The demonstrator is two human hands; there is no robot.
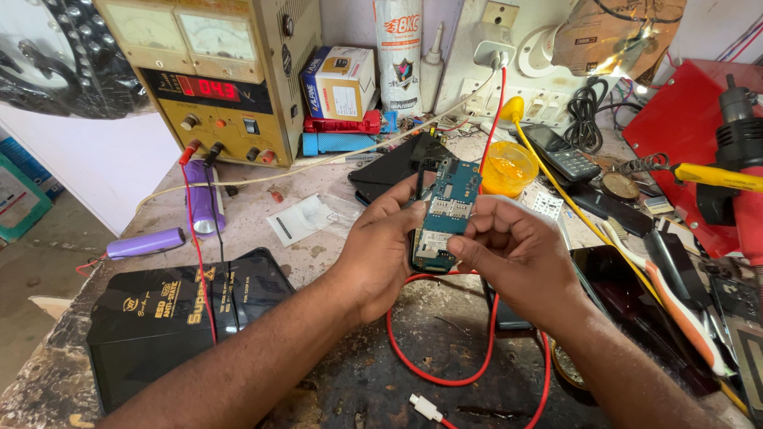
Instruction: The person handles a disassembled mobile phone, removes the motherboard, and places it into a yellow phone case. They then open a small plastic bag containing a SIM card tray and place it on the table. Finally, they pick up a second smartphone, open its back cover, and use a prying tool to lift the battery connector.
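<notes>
board held up at frame centre

both hands pinch a blue circuit board (pixel 445 213) at frame centre, above the bench (pixel 334 238). left hand (pixel 381 254) closes fingers on its left edge; right hand (pixel 517 258) grips the lower right edge. it looks light, stiff and fragile, best held by the edges. a red wire (pixel 433 373) loops below; a black battery (pixel 171 314) sits lower left, a power supply (pixel 218 75) upper left, an orange tub (pixel 509 168) just behind.

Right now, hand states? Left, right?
Left hand: closed on the circuit board.
Right hand: pinching the same circuit board's lower edge.
</notes>
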